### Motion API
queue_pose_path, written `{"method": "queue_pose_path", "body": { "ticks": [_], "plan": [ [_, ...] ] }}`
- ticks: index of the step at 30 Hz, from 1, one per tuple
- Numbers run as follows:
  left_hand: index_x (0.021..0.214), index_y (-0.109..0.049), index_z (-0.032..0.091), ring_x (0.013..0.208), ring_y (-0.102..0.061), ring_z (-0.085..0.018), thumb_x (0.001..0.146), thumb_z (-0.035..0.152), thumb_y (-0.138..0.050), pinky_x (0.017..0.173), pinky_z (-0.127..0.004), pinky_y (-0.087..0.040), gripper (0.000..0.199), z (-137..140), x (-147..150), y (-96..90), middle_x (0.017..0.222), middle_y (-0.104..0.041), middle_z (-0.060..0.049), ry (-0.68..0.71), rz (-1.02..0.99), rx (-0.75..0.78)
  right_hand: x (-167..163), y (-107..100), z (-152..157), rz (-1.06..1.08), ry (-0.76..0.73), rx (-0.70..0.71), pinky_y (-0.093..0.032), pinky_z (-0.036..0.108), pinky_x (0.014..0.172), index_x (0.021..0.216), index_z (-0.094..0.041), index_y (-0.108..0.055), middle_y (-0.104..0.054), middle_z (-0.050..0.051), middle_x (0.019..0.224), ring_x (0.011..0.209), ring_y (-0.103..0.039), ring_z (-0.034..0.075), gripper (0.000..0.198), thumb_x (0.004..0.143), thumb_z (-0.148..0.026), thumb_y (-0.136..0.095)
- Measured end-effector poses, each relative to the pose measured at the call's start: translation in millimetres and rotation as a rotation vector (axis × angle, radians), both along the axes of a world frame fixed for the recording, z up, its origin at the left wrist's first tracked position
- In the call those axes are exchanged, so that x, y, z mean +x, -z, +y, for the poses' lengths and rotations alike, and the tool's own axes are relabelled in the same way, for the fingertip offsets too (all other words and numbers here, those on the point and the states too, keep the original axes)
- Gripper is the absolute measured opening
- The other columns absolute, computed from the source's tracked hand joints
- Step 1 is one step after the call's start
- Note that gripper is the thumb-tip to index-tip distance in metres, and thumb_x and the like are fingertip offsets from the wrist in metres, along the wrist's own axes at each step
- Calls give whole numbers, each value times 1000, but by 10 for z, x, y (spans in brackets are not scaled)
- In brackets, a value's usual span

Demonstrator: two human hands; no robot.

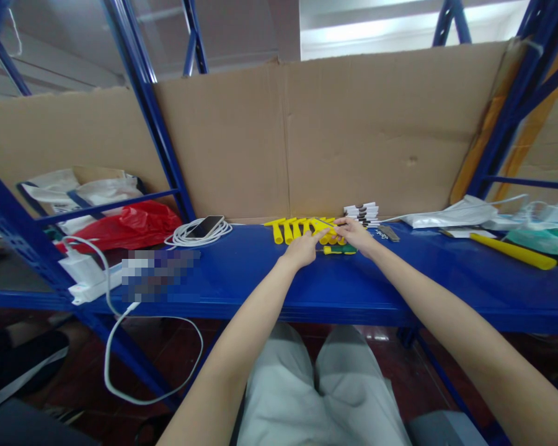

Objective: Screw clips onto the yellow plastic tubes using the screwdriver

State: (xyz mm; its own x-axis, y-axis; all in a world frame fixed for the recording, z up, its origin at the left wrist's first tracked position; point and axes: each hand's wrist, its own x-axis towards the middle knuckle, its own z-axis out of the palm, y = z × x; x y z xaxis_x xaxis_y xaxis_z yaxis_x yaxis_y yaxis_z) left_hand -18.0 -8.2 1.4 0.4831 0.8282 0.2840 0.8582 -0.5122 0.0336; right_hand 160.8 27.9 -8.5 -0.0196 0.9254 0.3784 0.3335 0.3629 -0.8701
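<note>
Several yellow plastic pieces point(288, 231) with tube-like ends lie side by side in a row on the blue shelf. At the right part of this row, both my hands meet at one yellow plastic piece. My left hand point(301, 249) is closed at its near side, the index finger reaching onto it. From the right, my right hand point(354, 233) pinches its far end between thumb and fingers. A screwdriver point(340, 249) with a green and yellow handle lies just below the hands. Fine detail between the fingertips is too small to make out.
White-and-dark small parts point(361, 214) are stacked behind my right hand, with flat grey pieces point(389, 233) beside them. Leftward lie a phone point(206, 227) on a coiled white cable, a red bag point(139, 224) and a power strip point(93, 290). A long yellow object point(516, 251) lies right.
</note>
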Motion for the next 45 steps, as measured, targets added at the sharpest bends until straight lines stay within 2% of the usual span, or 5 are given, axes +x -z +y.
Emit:
{"method": "queue_pose_path", "body": {
  "ticks": [3, 7, 12, 22, 45],
  "plan": [
    [145, -28, 29, 107, -58, -24, 86, 9, -38, 92, -39, -44, 64, 38, 0, 6, 119, -56, -12, 2, -103, 5, 164, 7, 126, -68, 40, 94, -49, 27, 62, 89, -17, -57, -65, 2, 67, 60, -58, 13, 14, 82, -29, -54],
    [147, -22, 26, 109, -56, -20, 83, 6, -40, 93, -34, -45, 69, 84, 21, -7, 121, -58, -9, 27, -430, -34, 597, 0, 213, -385, 425, 144, -47, 37, 82, 85, -16, -64, -66, 10, 88, 89, -60, 22, 16, 80, -21, -49],
    [149, -3, 25, 57, -59, -12, 85, 10, -39, 59, -29, -52, 75, 79, 76, -31, 92, -65, -7, -1, -883, -391, 1069, 70, 115, -717, 779, -118, -39, 53, 90, 98, -19, -69, -57, 17, 117, 117, -44, 35, 27, 77, -20, -53],
    [146, -7, 35, 43, -44, -2, 82, 7, -41, 44, -19, -44, 78, 69, 74, -87, 100, -60, -5, 5, -1174, -610, 1230, 253, 221, -869, 778, -210, -36, 60, 87, 99, -23, -71, -54, 17, 115, 115, -42, 37, 30, 76, -26, -52],
    [146, -9, 35, 39, -42, -2, 82, 5, -43, 40, -17, -36, 79, -33, 59, -146, 93, -59, -4, 158, -1215, -868, 930, 45, -24, -1084, 769, -218, -34, 54, 92, 114, -17, -64, -55, 18, 122, 118, -44, 34, 35, 82, -23, -51]
  ]
}}
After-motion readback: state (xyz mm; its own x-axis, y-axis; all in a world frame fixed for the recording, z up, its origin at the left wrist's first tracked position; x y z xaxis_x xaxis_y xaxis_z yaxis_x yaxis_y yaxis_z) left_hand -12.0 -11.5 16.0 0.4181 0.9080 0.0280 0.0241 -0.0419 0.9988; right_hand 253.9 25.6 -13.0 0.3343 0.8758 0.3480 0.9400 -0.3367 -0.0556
